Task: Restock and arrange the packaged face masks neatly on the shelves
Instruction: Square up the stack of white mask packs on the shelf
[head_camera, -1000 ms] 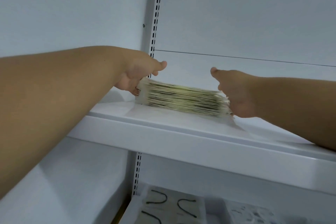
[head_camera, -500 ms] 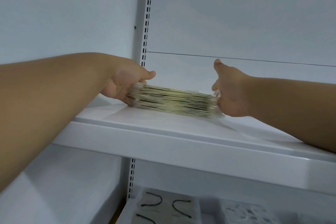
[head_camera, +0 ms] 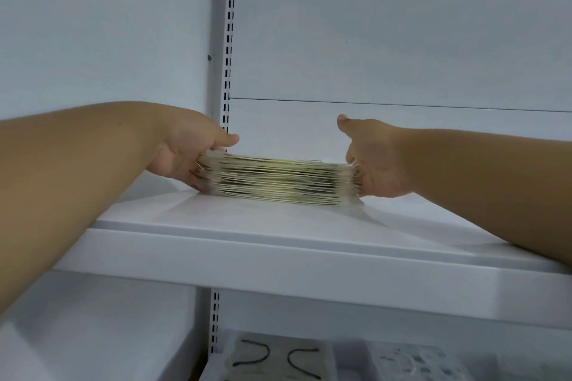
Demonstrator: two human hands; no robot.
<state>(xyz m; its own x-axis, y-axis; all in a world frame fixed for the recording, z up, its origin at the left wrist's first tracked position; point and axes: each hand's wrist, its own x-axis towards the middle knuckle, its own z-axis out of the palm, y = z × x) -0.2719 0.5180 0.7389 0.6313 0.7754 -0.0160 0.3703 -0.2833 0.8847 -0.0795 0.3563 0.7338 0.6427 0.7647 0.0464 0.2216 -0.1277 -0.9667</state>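
Observation:
A flat stack of packaged face masks (head_camera: 280, 181), seen edge-on as pale green and cream layers in clear wrap, lies on the white upper shelf (head_camera: 278, 250). My left hand (head_camera: 188, 153) grips the stack's left end, thumb over the top and fingers underneath. At the right end my right hand (head_camera: 376, 164) holds the stack, its fingers curled round the wrap and its thumb pointing up and free. The stack looks level, with its underside on or just above the shelf surface.
A slotted white upright (head_camera: 227, 56) runs up the back panel just behind my left hand. On the lower shelf lie more packaged masks (head_camera: 275, 360) with black ear loops, and a patterned pack (head_camera: 411, 360) to their right.
The stack has levelled out and come down toward the shelf. Both hands stayed on its ends; my right thumb still points up.

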